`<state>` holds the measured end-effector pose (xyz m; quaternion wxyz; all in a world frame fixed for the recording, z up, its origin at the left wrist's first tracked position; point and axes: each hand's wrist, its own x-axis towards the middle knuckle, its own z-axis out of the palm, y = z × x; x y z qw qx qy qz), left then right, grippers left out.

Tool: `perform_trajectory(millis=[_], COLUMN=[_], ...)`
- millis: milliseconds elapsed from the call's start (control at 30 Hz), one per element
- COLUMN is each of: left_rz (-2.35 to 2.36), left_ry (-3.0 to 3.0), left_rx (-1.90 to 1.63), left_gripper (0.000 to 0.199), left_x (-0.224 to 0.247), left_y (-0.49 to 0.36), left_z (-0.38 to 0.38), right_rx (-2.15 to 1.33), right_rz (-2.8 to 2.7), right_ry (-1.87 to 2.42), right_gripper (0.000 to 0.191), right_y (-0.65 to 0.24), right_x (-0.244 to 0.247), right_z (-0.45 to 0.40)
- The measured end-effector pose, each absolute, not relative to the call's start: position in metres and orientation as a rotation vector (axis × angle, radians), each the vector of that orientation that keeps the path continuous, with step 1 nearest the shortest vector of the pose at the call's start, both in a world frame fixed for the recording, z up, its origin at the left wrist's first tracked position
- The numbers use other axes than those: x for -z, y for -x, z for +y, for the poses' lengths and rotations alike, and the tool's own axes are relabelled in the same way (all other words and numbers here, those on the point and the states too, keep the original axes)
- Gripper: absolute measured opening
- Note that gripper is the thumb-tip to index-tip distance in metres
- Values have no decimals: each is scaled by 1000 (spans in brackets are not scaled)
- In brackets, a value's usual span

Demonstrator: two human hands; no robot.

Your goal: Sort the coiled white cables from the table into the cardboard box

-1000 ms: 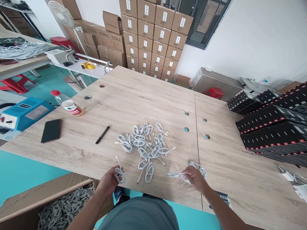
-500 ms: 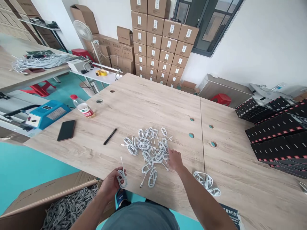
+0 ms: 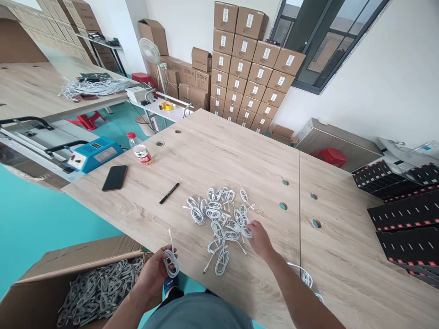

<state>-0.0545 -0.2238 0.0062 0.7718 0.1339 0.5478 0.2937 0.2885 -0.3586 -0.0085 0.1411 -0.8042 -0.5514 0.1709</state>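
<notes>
My left hand [image 3: 154, 269] is closed around a coiled white cable [image 3: 171, 265] near the table's front edge, and the cable's plug end sticks up above the fingers. At the right side of a loose pile of coiled white cables [image 3: 214, 213], my right hand [image 3: 259, 238] has its fingers closed on the edge of a coiled cable [image 3: 245, 232]. Just in front of me, one coil [image 3: 222, 263] lies at the pile's near end. A few more white cables [image 3: 306, 278] lie partly hidden behind my right forearm.
An open cardboard box [image 3: 37, 285] full of coiled cables [image 3: 103, 288] stands below the table at left. On the wooden table [image 3: 219, 146] are a phone [image 3: 115, 178], a black marker [image 3: 169, 193] and a bottle [image 3: 142, 154]. Black boxes [image 3: 408, 244] are stacked at right.
The view has turned a little left, so the scene sits further right. My right hand's fingers have come onto a coil at the pile's edge. The left hand keeps its cable.
</notes>
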Motion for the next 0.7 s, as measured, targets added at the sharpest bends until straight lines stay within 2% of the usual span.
perform_trajectory(millis=[67,233,333,433,500,600,700], left_rz=[1201,1234,1265,1257,1224,1210,1235], left_ry=[-272,-230,-225,-239,-257,-249,-216], left_rx=[-665,-666,-663,-645,-632,-670,-701], left_gripper=[25,22,22,22,22,23,23], left_x=[-7,-11,-15,-14,-12,-11,-13], left_y=[57,59,54,52,53,57,60], left_z=[-221,-223,-225,-225,-223,-219,-217], right_rx=[-560,-1079,-938,-809,-738,-694,-746], right_rz=[-1482,-1005,-996,-994,-994,-997,-1003], right_ry=[2310,2607,2632,2540,2527,2529,2512], right_gripper=[16,18,28,47,53,38,20], right_y=[-310,-360,-354,-326,-311,-308,-328], right_x=[-3,-27,-16,11,25,27,13], right_z=[-400,-472,-436,-362,-321,-300,-327])
